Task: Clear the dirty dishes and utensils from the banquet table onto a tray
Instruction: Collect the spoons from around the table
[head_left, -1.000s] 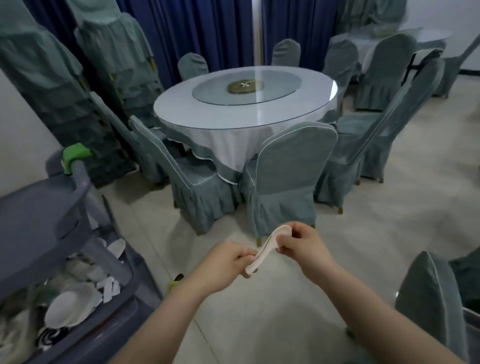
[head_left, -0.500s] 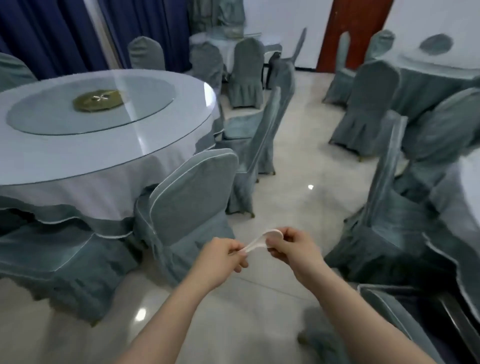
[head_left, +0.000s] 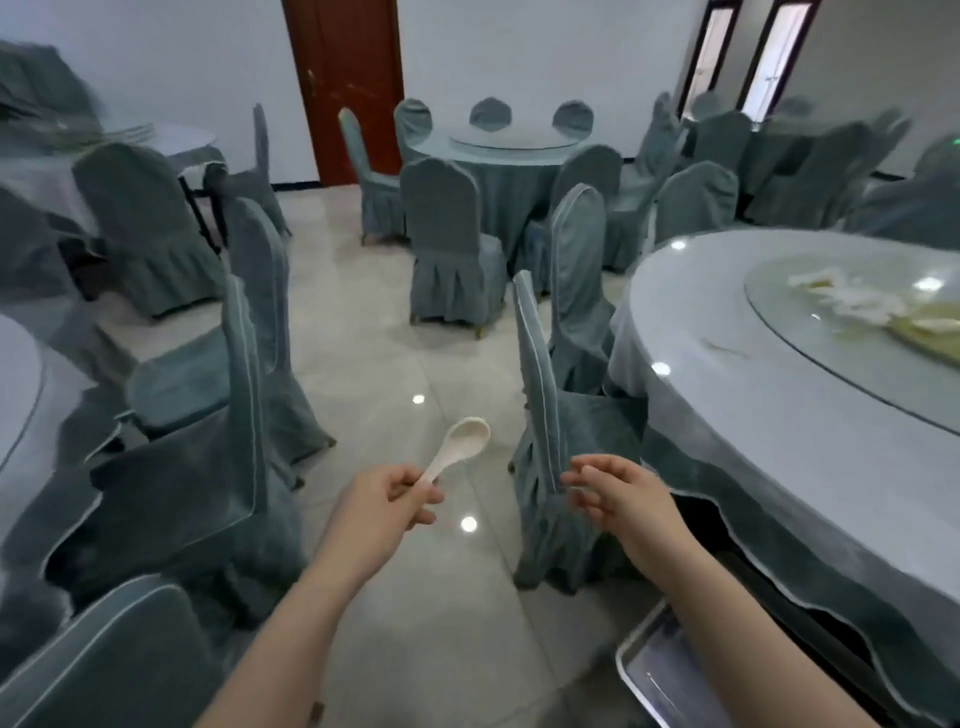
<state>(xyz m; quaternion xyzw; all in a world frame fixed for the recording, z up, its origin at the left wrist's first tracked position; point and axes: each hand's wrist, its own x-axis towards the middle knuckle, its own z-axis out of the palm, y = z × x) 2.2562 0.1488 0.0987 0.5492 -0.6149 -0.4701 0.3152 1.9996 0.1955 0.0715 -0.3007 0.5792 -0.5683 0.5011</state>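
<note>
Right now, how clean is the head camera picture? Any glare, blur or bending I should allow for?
Head view: the white ceramic spoon in the left hand is sharp; the open right hand is slightly smeared; ceiling lights glare off the glossy tiled floor and the round glass-topped banquet table; the far left edge is motion-blurred; the wide lens bows the grey-green covered chair backs.

Spoon (head_left: 457, 447) at frame centre, held in left hand (head_left: 379, 514); right hand (head_left: 618, 499) beside it, before a chair (head_left: 550, 415); banquet table (head_left: 769, 415) at right; tray (head_left: 654, 680) lower right; door (head_left: 345, 88) upper centre.
</note>
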